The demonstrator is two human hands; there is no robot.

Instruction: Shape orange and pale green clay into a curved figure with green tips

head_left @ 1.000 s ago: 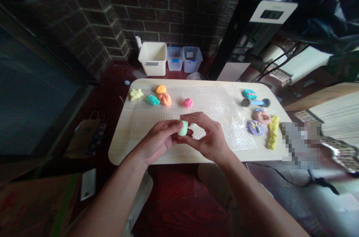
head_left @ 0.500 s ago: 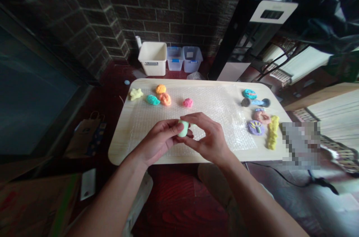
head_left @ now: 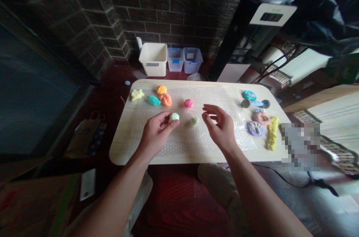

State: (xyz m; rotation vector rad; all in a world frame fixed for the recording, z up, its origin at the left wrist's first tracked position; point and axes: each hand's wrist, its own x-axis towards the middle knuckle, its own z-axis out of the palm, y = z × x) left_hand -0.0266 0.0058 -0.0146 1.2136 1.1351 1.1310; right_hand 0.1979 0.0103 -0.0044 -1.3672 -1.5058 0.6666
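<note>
Between the thumb and fingers of my left hand is a pale green lump of modelling clay, smooth and rounded. My right hand hovers over the right of the sheet, fingers apart and holding nothing. A second pale green clay piece lies on the bubble wrap between both hands. Beyond it sits a pink clay ball. Orange, coral and teal clay lumps cluster at the back left, beside a pale yellow star-like piece.
On the table's right lie a teal disc, a grey-ended dumbbell shape, a pink ring, a purple disc and a yellow strip. Behind the table stand a cream bin and two clear boxes.
My hands have parted: the left moved slightly left with the green clay, and the right let go and moved right. The green piece on the bubble wrap now shows fully.
</note>
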